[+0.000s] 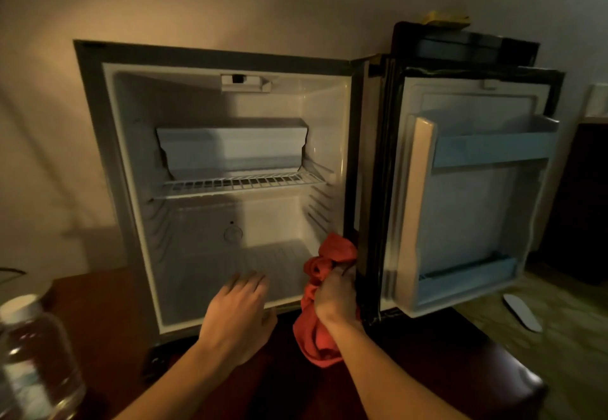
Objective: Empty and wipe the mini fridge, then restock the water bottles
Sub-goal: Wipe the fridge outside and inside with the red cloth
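The mini fridge (108, 163) stands on a dark wooden surface with its door (473, 209) swung wide to the right. Nothing stands inside it; a wire shelf (243, 184) crosses the middle under a small white freezer box (230, 148). My right hand (334, 298) grips a bunched red cloth (329, 261) at the lower right corner of the opening, against the side wall. My left hand (238, 307) rests with fingers straight on the fridge floor at the front lip. A clear water bottle (33, 360) with a white cap stands at the lower left, close to the camera.
The door's two shelves (490, 151) hold nothing. A dark box with a yellow item (444, 18) on top sits behind the door. A white remote-like object (521, 311) lies on the pale surface at right. A wall rises behind the fridge.
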`<state>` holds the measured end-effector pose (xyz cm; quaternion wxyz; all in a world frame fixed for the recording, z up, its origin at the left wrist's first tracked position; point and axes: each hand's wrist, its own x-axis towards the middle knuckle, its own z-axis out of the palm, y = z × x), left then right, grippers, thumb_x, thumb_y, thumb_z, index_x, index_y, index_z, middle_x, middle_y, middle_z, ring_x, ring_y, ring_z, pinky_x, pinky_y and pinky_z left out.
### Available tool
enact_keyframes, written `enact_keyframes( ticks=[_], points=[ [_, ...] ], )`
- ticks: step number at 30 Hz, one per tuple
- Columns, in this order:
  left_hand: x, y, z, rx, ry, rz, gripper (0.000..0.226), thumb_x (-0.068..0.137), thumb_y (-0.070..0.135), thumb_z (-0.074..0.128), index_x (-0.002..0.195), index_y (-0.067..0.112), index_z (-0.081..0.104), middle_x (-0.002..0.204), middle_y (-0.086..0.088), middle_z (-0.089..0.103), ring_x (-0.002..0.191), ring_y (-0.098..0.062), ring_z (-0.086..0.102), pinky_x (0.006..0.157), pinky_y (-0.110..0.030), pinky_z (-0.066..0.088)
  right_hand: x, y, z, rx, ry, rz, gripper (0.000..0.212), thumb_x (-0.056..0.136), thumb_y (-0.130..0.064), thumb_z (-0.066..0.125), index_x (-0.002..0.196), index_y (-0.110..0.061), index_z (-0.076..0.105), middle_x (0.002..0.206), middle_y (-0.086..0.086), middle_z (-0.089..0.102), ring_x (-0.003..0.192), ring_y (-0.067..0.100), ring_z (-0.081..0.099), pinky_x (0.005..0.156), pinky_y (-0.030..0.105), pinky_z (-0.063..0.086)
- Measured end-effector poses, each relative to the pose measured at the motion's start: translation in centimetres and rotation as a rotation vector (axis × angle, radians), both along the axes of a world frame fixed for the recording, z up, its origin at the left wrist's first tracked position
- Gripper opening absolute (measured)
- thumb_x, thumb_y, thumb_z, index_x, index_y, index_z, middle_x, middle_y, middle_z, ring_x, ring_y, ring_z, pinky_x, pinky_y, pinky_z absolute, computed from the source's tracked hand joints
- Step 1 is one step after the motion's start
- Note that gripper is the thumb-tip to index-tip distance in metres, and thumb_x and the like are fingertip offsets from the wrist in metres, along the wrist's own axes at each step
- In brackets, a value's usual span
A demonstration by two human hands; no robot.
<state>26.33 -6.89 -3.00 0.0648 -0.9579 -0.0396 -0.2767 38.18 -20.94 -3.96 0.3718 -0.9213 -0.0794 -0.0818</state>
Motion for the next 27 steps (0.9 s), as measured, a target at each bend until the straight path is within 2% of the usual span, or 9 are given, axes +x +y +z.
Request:
enact_keyframes(
  ticks=[7, 11, 13, 16, 19, 20, 23, 25, 27],
  points=[
    [0.5, 0.0, -1.0, -0.031, 0.016, 0.002, 0.053, 0.069, 0.042, 0.042, 0.104, 0.014, 0.070, 0.106, -0.001, 0.071, 0.102, -0.019, 0.067, 0.100, -0.030, 0.038, -0.2, -1.2, 1.5, -0.085, 0.108, 0.066, 0.039, 0.098, -0.014, 0.046, 0.134, 0.000, 0.044, 0.137, 0.018, 0.047, 0.123, 0.034, 0.051, 0.099, 0.031, 0.040],
    [0.5, 0.4, -0.8, -0.027, 0.062, 0.035, 0.048, 0.071, 0.043, 0.047, 0.104, 0.016, 0.069, 0.105, 0.000, 0.070, 0.101, -0.019, 0.067, 0.097, -0.033, 0.049, -0.8, -0.9, 1.5, -0.108, -0.014, -0.028, 0.058, 0.097, -0.006, 0.043, 0.147, 0.008, 0.019, 0.151, 0.024, 0.030, 0.137, 0.034, 0.037, 0.112, 0.030, 0.025],
    [0.2, 1.2, -0.8, -0.016, 0.079, 0.057, 0.045, 0.072, 0.045, 0.058, 0.106, 0.016, 0.068, 0.106, -0.001, 0.070, 0.102, -0.020, 0.066, 0.097, -0.034, 0.049, -0.2, 0.1, 0.7, -0.062, 0.066, -0.017, 0.059, 0.096, -0.008, 0.043, 0.148, 0.005, 0.019, 0.152, 0.026, 0.026, 0.138, 0.036, 0.036, 0.114, 0.035, 0.025],
    [-0.5, 2.5, -0.6, -0.010, 0.083, 0.100, 0.043, 0.072, 0.043, 0.068, 0.105, 0.016, 0.068, 0.106, -0.001, 0.070, 0.102, -0.021, 0.066, 0.092, -0.033, 0.051, -0.7, 0.7, 1.1, -0.051, 0.204, 0.035, 0.036, 0.089, -0.018, 0.050, 0.125, -0.013, 0.054, 0.133, 0.021, 0.052, 0.123, 0.036, 0.055, 0.095, 0.036, 0.049],
    [-1.5, 3.2, -0.4, -0.029, 0.083, 0.113, 0.040, 0.075, 0.041, 0.068, 0.106, 0.017, 0.066, 0.107, -0.001, 0.070, 0.103, -0.022, 0.065, 0.093, -0.033, 0.050, -2.2, 0.7, 2.0, -0.098, 0.256, 0.143, 0.032, 0.101, -0.013, 0.045, 0.126, 0.002, 0.057, 0.130, 0.024, 0.057, 0.121, 0.037, 0.053, 0.064, 0.009, 0.048],
    [-1.8, 3.3, -0.4, -0.025, 0.075, 0.108, 0.039, 0.076, 0.041, 0.066, 0.108, 0.017, 0.066, 0.109, -0.002, 0.069, 0.105, -0.022, 0.064, 0.095, -0.034, 0.049, -2.5, 1.0, 2.1, -0.072, 0.259, 0.148, 0.032, 0.101, -0.016, 0.046, 0.126, 0.002, 0.058, 0.131, 0.023, 0.057, 0.121, 0.037, 0.053, 0.066, 0.010, 0.050],
    [-2.9, 3.7, -0.7, -0.009, 0.063, 0.104, 0.041, 0.078, 0.041, 0.065, 0.111, 0.016, 0.065, 0.111, -0.002, 0.068, 0.106, -0.022, 0.063, 0.098, -0.034, 0.047, -3.4, 3.5, 1.4, -0.180, 0.219, 0.112, 0.033, 0.089, -0.036, 0.060, 0.111, -0.013, 0.066, 0.117, 0.010, 0.068, 0.116, 0.031, 0.060, 0.093, 0.033, 0.051],
    [-3.6, 4.1, -0.8, -0.008, 0.063, 0.109, 0.040, 0.078, 0.041, 0.060, 0.109, 0.016, 0.064, 0.110, -0.002, 0.068, 0.105, -0.022, 0.063, 0.097, -0.034, 0.047, -5.0, 5.0, 1.4, -0.211, 0.185, 0.185, 0.038, 0.081, -0.043, 0.066, 0.105, -0.013, 0.067, 0.106, 0.008, 0.072, 0.109, 0.027, 0.065, 0.090, 0.034, 0.053],
    [-4.2, 4.3, -0.8, -0.011, 0.061, 0.118, 0.038, 0.079, 0.042, 0.052, 0.105, 0.016, 0.064, 0.107, -0.001, 0.068, 0.102, -0.022, 0.063, 0.094, -0.034, 0.047, -6.7, 6.2, 1.4, -0.278, 0.121, 0.275, 0.041, 0.081, -0.042, 0.069, 0.109, -0.012, 0.066, 0.113, 0.012, 0.069, 0.111, 0.030, 0.064, 0.089, 0.035, 0.051]
  ],
)
